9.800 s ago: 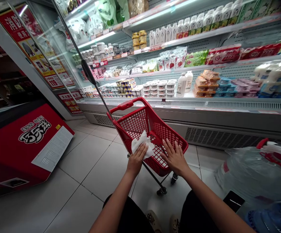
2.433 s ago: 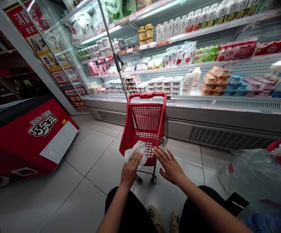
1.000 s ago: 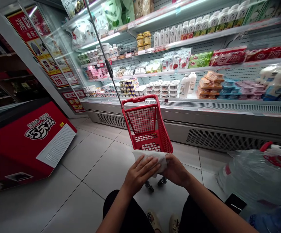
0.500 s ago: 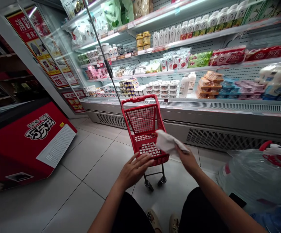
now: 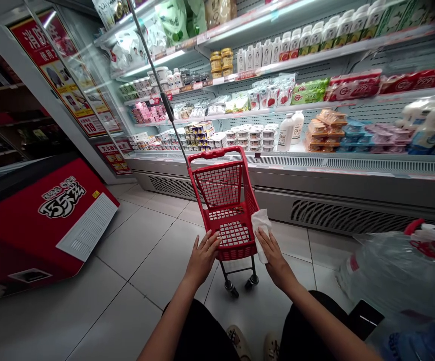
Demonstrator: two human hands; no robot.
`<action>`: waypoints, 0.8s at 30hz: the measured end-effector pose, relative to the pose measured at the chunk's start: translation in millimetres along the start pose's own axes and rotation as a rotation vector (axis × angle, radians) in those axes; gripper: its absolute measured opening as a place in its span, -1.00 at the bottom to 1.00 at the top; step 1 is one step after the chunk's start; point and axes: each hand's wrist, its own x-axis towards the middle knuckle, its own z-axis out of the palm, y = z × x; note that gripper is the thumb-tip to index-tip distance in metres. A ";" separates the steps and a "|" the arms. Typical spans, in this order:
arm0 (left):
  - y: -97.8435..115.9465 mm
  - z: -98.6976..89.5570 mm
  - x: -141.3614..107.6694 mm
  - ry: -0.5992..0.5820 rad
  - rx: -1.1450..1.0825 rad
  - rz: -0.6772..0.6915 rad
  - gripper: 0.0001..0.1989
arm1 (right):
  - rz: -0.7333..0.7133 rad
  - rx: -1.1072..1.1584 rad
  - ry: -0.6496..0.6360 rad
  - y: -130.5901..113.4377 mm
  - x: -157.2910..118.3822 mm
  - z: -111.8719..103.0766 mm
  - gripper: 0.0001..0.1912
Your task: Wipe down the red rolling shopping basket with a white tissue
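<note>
A small red shopping cart (image 5: 227, 220) with mesh panels stands on the tiled floor in front of me. My left hand (image 5: 203, 255) is at the near left corner of its basket, fingers spread, nothing in it. On the other side, my right hand (image 5: 273, 253) presses a white cloth (image 5: 261, 225) against the right side of the basket. Its fingers lie extended over the cloth, and the palm is hidden.
Refrigerated shelves (image 5: 277, 163) with dairy goods run behind the cart. A red freezer (image 5: 48, 220) stands at the left. Large plastic-wrapped water bottles (image 5: 386, 271) and a dark phone (image 5: 366, 318) are at the lower right.
My right hand and the cloth have moved down onto the basket's right side, and the cloth now hangs lengthwise. My left hand has shifted slightly left and its fingers point more upward.
</note>
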 end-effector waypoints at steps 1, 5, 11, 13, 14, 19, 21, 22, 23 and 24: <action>0.9 0.0 -0.4 0.004 -0.004 -0.004 -0.48 | 0.000 0.000 -0.012 -0.7 0.9 -2.0 -0.11; 4.3 -0.2 -0.6 0.013 -0.021 -0.001 -0.48 | 0.150 0.126 -0.079 -5.7 3.3 -12.3 -0.29; 11.7 -0.6 -0.3 0.020 -0.035 -0.002 -0.51 | 0.320 0.425 -0.143 -16.0 0.3 -20.0 -0.37; 14.3 -0.7 -0.3 0.027 -0.030 0.005 -0.51 | 0.240 0.321 -0.084 -13.6 -3.3 -21.5 -0.38; 15.8 -0.5 -0.3 0.036 -0.026 0.011 -0.51 | 0.208 0.227 -0.063 -11.3 -4.9 -23.0 -0.39; 25.7 3.9 0.9 0.082 -0.017 0.034 -0.48 | 0.090 -0.226 -0.001 1.6 -3.5 -35.3 -0.34; 30.2 6.2 2.0 0.086 -0.020 0.037 -0.47 | 0.054 -0.265 0.018 4.5 -1.5 -37.0 -0.32; 32.2 7.2 2.5 0.087 -0.022 0.038 -0.47 | 0.049 -0.259 0.017 5.3 -1.6 -36.5 -0.32; 34.2 7.9 2.9 0.088 -0.025 0.037 -0.47 | 0.048 -0.243 0.010 5.7 -2.5 -35.2 -0.32; 36.0 8.5 3.3 0.089 -0.027 0.037 -0.46 | 0.051 -0.219 0.001 5.8 -4.1 -33.4 -0.32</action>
